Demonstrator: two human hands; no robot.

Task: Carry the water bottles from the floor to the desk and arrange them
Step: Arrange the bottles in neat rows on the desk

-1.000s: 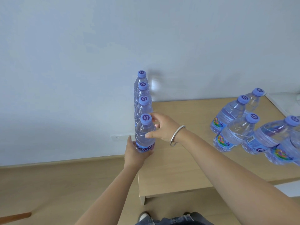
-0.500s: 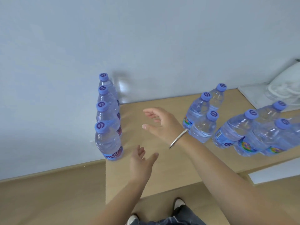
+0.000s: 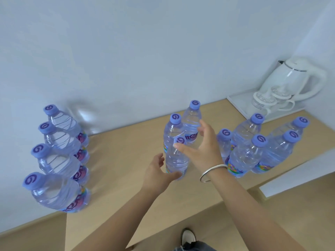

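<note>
While your left hand [image 3: 159,171] and right hand [image 3: 201,149] both hung released, gripping nothing, the nearest bottle [image 3: 176,160] stood upright on the desk [image 3: 126,151] between them, its long axis vertical, your left thumb just beside its base.

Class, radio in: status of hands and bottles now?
Left hand and right hand open, closing around front middle bottle. Row of four stands left. Neighbouring bottles crowd it.
</note>
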